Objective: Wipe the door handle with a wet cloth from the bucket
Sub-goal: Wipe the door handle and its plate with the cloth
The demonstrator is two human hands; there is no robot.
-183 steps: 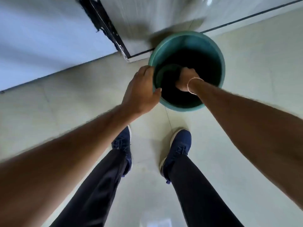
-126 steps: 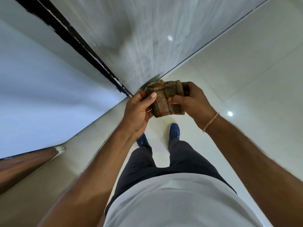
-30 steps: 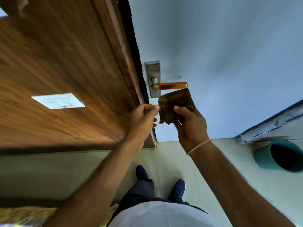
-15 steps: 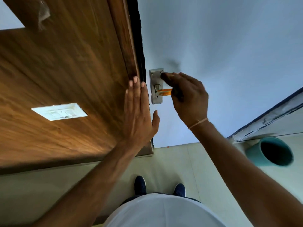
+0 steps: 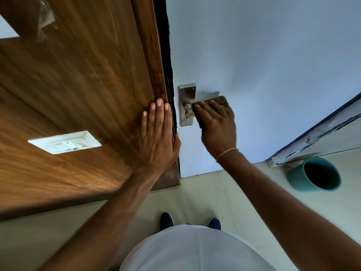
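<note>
The door handle (image 5: pixel 189 114) has a steel backplate (image 5: pixel 187 94) on a pale blue door (image 5: pixel 263 65); only a short orange stub of the lever shows beside the plate. My right hand (image 5: pixel 217 124) presses a dark brown cloth (image 5: pixel 221 100) over the lever, fingers wrapped around it. My left hand (image 5: pixel 158 133) lies flat, fingers spread, against the wooden frame (image 5: pixel 154 55) just left of the door's edge. The teal bucket (image 5: pixel 298 178) stands on the floor at the right; its inside looks dark.
A wood-grain panel (image 5: pixel 68 85) with a white switch plate (image 5: pixel 64 142) fills the left. A second door's worn frame (image 5: pixel 312 133) runs along the right above the bucket. Pale floor tiles (image 5: pixel 244 202) lie below, with my dark shoes (image 5: pixel 166 220).
My right hand with the cloth has moved from below the handle onto the lever and now covers it. My left hand let go of the cloth and went flat on the frame.
</note>
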